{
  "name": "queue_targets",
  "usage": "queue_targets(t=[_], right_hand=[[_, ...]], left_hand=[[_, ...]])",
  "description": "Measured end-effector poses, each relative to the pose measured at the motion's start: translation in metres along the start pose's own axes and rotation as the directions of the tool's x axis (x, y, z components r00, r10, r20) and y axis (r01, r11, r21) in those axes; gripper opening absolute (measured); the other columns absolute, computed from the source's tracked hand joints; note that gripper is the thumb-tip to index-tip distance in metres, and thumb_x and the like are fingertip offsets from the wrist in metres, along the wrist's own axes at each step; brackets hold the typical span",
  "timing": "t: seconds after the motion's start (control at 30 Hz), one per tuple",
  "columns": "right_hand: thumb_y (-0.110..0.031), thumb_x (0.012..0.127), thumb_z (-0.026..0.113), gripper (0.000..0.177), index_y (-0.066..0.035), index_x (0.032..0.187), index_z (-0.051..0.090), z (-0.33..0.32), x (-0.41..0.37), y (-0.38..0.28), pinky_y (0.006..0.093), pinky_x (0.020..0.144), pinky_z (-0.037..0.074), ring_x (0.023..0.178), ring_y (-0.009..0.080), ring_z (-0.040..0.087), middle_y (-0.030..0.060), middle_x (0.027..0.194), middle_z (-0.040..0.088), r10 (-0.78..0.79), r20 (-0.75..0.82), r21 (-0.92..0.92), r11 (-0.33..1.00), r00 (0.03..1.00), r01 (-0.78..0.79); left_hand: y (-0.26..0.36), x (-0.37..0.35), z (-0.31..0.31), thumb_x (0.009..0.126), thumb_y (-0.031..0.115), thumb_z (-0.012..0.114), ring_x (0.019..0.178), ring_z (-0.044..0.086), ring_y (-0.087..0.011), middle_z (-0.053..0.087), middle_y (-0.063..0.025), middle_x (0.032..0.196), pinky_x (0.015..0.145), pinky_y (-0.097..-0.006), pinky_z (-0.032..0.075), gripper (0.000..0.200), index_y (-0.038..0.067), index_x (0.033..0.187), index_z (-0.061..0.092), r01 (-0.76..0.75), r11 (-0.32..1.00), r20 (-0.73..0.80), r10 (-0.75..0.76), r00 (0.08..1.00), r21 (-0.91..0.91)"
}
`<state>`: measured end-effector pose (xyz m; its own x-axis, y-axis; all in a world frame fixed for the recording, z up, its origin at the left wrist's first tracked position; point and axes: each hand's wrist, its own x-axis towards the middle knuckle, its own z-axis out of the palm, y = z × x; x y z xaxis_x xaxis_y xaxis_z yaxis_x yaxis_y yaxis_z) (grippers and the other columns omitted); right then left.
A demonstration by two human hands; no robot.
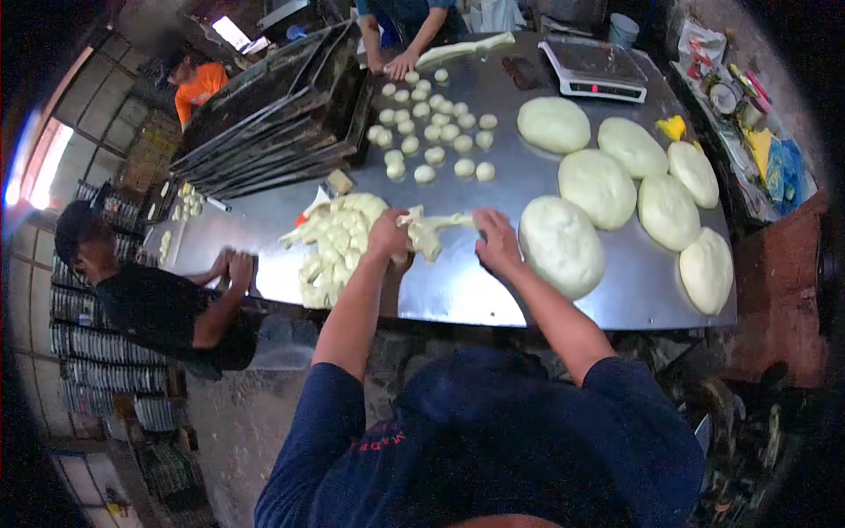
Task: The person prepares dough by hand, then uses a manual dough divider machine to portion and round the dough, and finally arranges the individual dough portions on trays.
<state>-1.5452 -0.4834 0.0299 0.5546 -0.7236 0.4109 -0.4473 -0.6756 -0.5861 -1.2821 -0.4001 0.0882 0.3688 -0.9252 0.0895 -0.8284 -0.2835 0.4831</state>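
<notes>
My left hand (388, 235) is closed on a ragged piece of dough (427, 238), just right of a heap of lumpy pale dough (339, 238). A thin strip of this piece stretches rightward to my right hand (498, 241), whose fingers are closed round its end. Beside my right hand lies a large, smooth dough round (562, 251). Several more big rounds (597, 189) spread to the right. Many small dough balls (433, 132) lie farther up the metal table (462, 290).
Stacked dark baking trays (273, 123) stand at the table's left. A digital scale (594, 72) sits at the back right. One co-worker in black (163, 299) works at the left edge; another's hands (400, 66) are at the far side, by a long dough roll (466, 50).
</notes>
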Motion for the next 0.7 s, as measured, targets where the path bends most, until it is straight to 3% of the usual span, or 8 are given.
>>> queue_targets(t=[0.03, 0.17, 0.33, 0.4, 0.47, 0.53, 0.6, 0.7], right_hand=[[-0.010, 0.073, 0.064, 0.063, -0.007, 0.134, 0.050, 0.002, 0.006, 0.002, 0.0478, 0.101, 0.039, 0.121, 0.0365, 0.046, 0.0162, 0.126, 0.054, -0.050, 0.009, -0.019, 0.999, 0.999, 0.050], [-0.014, 0.073, 0.066, 0.062, -0.010, 0.133, 0.053, 0.011, 0.025, -0.009, 0.0487, 0.088, 0.042, 0.112, 0.0320, 0.050, 0.0126, 0.121, 0.056, -0.030, 0.097, -0.091, 0.995, 0.995, 0.039], [-0.014, 0.076, 0.065, 0.041, -0.008, 0.116, 0.061, 0.026, 0.054, -0.007, 0.0476, 0.085, 0.044, 0.111, 0.0321, 0.050, 0.0121, 0.111, 0.056, 0.090, 0.366, -0.068, 0.995, 0.926, -0.070], [-0.010, 0.072, 0.065, 0.034, -0.005, 0.105, 0.062, 0.022, 0.065, -0.019, 0.0475, 0.084, 0.047, 0.106, 0.0363, 0.055, 0.0172, 0.111, 0.059, 0.007, 0.297, -0.117, 0.993, 0.955, 0.029], [-0.010, 0.072, 0.066, 0.030, -0.004, 0.101, 0.060, 0.028, 0.066, -0.023, 0.0481, 0.083, 0.048, 0.105, 0.0372, 0.055, 0.0182, 0.108, 0.059, -0.056, 0.281, -0.086, 0.993, 0.958, 0.084], [-0.010, 0.071, 0.066, 0.027, -0.004, 0.097, 0.059, 0.038, 0.067, -0.027, 0.0487, 0.081, 0.049, 0.104, 0.0380, 0.055, 0.0192, 0.106, 0.059, -0.103, 0.264, -0.054, 0.991, 0.959, 0.121], [-0.014, 0.076, 0.066, 0.031, -0.006, 0.105, 0.060, 0.049, 0.083, -0.026, 0.0528, 0.080, 0.049, 0.111, 0.0408, 0.052, 0.0209, 0.115, 0.052, 0.030, 0.544, 0.085, 0.992, 0.838, -0.090], [-0.016, 0.074, 0.070, 0.037, -0.006, 0.108, 0.060, 0.049, 0.090, -0.035, 0.0528, 0.080, 0.051, 0.112, 0.0445, 0.050, 0.0226, 0.121, 0.048, 0.110, 0.702, -0.095, 0.994, 0.703, -0.062]], left_hand=[[0.015, 0.008, -0.007, 0.076, 0.017, 0.065, 0.111, 0.058, -0.0390, 0.063, -0.0215, 0.116, 0.096, -0.0432, 0.047, 0.046, 0.005, 0.120, 0.061, 0.070, 0.997, 0.136, -0.075, 0.988, 0.043], [-0.005, 0.028, 0.020, 0.070, 0.023, 0.069, 0.112, 0.060, -0.0368, 0.064, -0.0219, 0.117, 0.094, -0.0415, 0.049, 0.065, 0.004, 0.129, 0.052, 0.117, 0.969, 0.209, -0.164, 0.964, 0.218], [0.014, 0.035, 0.005, 0.068, 0.026, 0.069, 0.108, 0.061, -0.0370, 0.064, -0.0223, 0.113, 0.092, -0.0418, 0.049, 0.048, 0.003, 0.110, 0.064, 0.334, 0.905, 0.436, -0.420, 0.796, 0.262], [0.023, 0.026, -0.004, 0.068, 0.028, 0.069, 0.100, 0.064, -0.0374, 0.066, -0.0215, 0.104, 0.088, -0.0422, 0.050, 0.043, 0.002, 0.101, 0.068, -0.130, 0.870, 0.187, 0.044, 0.981, 0.476], [0.006, 0.025, 0.002, 0.066, 0.027, 0.071, 0.097, 0.064, -0.0383, 0.066, -0.0211, 0.106, 0.086, -0.0429, 0.051, 0.048, 0.003, 0.107, 0.065, -0.191, 0.891, 0.169, 0.131, 0.977, 0.412], [0.000, 0.023, 0.008, 0.066, 0.026, 0.073, 0.099, 0.063, -0.0381, 0.065, -0.0225, 0.108, 0.087, -0.0426, 0.050, 0.053, 0.003, 0.112, 0.062, 0.074, 0.997, 0.338, -0.068, 0.939, -0.003], [-0.002, 0.019, 0.006, 0.067, 0.026, 0.072, 0.100, 0.063, -0.0386, 0.065, -0.0237, 0.109, 0.088, -0.0415, 0.050, 0.054, 0.003, 0.114, 0.059, 0.191, 0.980, 0.326, -0.166, 0.931, -0.047], [-0.019, 0.023, 0.008, 0.067, 0.027, 0.071, 0.104, 0.063, -0.0377, 0.066, -0.0237, 0.106, 0.088, -0.0400, 0.050, 0.052, 0.003, 0.113, 0.059, 0.251, 0.944, 0.319, -0.176, 0.931, -0.214]])
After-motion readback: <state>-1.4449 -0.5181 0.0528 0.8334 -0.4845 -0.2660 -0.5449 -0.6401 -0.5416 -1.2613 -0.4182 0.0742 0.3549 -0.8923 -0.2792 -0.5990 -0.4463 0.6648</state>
